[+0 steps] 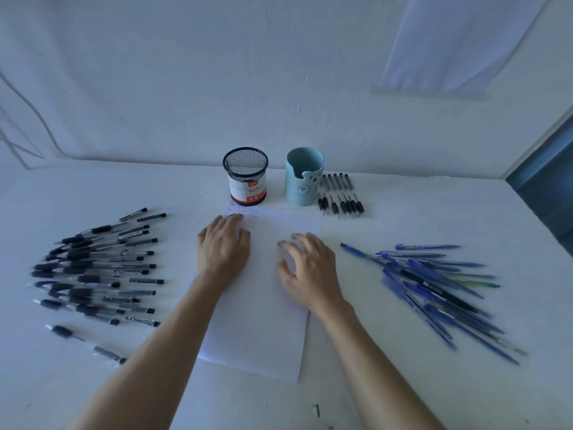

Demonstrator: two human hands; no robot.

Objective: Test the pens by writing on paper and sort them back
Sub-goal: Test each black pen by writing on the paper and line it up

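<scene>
1. Both hands are empty right now. My left hand (223, 246) lies flat with straight fingers, pressing on the top-left part of the paper (263, 321). My right hand (310, 268) is spread and relaxed over the sheet's right side, gripping nothing. Can't tell from my feed if its fingertips actually touch the sheet.
2. The pens sit in two heaps on the surface (403, 383), either side of the paper. Black pens (99, 268) are at 9 o'clock from the left hand, blue pens (434, 290) at 3 o'clock from the right.
3. The black ones lie side by side, roughly along the 9-to-3 line, rubber grips out toward 9. The blue ones criss-cross, mostly slanting from 10 to 4.
4. The closest pen to either hand is a blue one poking out at about 2 o'clock, just beside the right hand. So I'd grab that one with the right hand while the left pins the sheet.
5. For sorting, the mesh cup (245, 175) and blue cup (304, 176) stand at 12 o'clock, past the paper's far edge, with no pens sticking out.
</scene>
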